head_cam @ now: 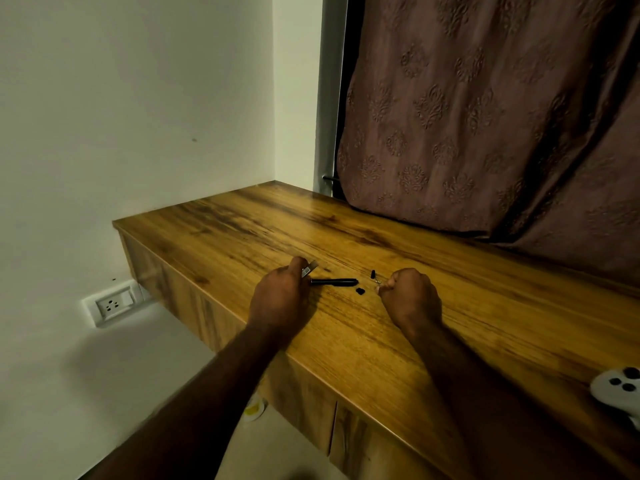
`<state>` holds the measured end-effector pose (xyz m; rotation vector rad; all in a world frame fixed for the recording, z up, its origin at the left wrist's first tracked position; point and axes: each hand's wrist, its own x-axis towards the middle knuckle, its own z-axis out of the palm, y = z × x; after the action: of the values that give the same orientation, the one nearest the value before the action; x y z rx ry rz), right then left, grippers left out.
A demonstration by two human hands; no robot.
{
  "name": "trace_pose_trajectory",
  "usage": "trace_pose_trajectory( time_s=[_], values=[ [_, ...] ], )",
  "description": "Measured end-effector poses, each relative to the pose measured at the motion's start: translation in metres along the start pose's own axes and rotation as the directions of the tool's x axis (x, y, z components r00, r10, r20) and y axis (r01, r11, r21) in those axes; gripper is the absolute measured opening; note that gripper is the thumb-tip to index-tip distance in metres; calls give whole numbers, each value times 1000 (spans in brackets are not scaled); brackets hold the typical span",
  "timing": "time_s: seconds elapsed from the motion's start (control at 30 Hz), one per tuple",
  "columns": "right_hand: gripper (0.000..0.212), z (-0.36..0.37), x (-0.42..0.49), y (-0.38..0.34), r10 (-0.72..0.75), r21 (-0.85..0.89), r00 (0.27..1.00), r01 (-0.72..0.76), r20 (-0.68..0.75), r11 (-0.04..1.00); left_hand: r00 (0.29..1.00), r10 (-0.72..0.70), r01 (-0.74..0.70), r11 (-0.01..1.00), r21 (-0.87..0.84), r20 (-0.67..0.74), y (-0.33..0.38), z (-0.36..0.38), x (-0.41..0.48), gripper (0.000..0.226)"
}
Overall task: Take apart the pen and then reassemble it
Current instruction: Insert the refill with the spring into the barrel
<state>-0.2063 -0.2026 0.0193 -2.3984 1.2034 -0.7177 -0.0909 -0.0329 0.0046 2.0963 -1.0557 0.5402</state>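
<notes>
1. Curling into a loose fist, the left hand [280,296] rests on the wooden countertop [450,306] with its back to the camera; between thumb and fingers it pinches a clear pen barrel [309,270] with a small printed label, the barrel poking up and away past the knuckles.
2. The right hand [410,294] is also fisted, knuckles up, its fingertips pressed together on something thin at the left edge of the fist; what that is cannot be made out, though a fine wire-like bit shows just beside it.
3. Both forearms reach in from the lower edge, bare, the left crossing the counter's front edge.
4. The black pen piece [335,282] lies flat on the wood between the two hands, its left end just beside the left hand's fingers, its length running toward the right hand.
5. A small black part [360,291] lies near its right end, and another small black part [373,274] sits a little further back, close to the right hand's fingers.
6. The counter butts into a corner of pale wall [138,116]; a patterned brown curtain [485,116] hangs at the back right, its hem on the wood.
7. A white wall socket [112,305] sits low on the left, and a white game controller [620,389] lies at the counter's right edge.
</notes>
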Motion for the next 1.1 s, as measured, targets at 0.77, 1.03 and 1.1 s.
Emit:
trace_pose_trajectory(
  time_s=[0.77, 1.03, 1.1],
  values=[
    [17, 11, -41, -50, -380, 365, 907, 297, 180, 882, 969, -231, 213, 960, -180, -87, -9, -2, 3, 16],
    [25, 29, -54, -70, -460, -13, 863, 473, 211, 881, 972, -223, 210, 966, -149, -77, -8, -2, 3, 13],
    [24, 28, -56, -71, -456, -39, 864, 473, 212, 880, 973, -220, 208, 968, -138, -76, -9, -1, 3, 15]
  ],
)
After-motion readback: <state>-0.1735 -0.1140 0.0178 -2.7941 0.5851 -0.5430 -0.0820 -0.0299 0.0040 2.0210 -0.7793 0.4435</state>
